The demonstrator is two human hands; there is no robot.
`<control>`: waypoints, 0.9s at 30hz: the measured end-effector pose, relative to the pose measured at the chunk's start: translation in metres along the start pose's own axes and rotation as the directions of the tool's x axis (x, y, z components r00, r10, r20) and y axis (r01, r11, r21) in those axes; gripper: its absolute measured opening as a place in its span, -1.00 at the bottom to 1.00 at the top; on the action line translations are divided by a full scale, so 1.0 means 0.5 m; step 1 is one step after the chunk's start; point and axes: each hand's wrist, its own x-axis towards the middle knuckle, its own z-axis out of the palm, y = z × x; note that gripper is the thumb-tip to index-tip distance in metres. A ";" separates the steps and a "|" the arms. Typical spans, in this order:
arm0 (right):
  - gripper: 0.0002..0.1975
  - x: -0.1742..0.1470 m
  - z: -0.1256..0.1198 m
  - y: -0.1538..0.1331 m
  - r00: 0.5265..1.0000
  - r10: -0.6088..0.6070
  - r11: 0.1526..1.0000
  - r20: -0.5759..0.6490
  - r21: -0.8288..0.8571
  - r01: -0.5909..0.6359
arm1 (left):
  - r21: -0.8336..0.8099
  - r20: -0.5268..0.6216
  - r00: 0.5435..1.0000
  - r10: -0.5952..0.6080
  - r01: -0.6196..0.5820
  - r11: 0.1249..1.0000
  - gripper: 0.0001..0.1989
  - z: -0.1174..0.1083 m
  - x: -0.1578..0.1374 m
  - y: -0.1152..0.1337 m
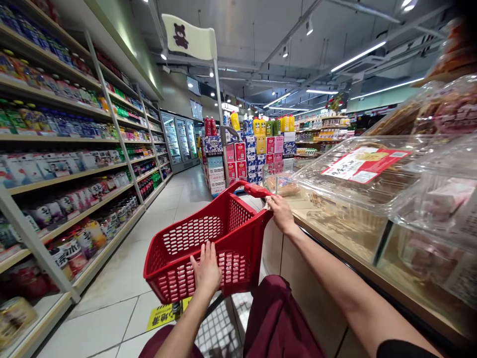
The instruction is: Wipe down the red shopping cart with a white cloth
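A red plastic shopping cart [238,268] with a perforated basket stands in the aisle in front of me, turned sideways. My right hand [280,213] is closed around the end of its handle [257,191], with a small pale scrap under the fingers. Against the near side wall of the basket rests my left hand [207,271], its fingers stretched out over the holes and gripping nothing. The part of the basket floor that I can see holds no goods.
Drink shelves [70,144] line the left side. To the right, a display counter [372,258] carries clear plastic food boxes [365,166]. Stacked drink cartons [238,164] and a bear flag [190,39] stand ahead. A yellow floor sticker [158,317] lies beneath the cart.
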 end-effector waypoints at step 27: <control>-0.70 -0.025 0.026 -0.056 0.955 -0.285 0.954 0.083 0.125 0.273 | -0.023 0.023 0.999 -0.037 0.038 0.999 -0.32 -0.009 -0.008 -0.009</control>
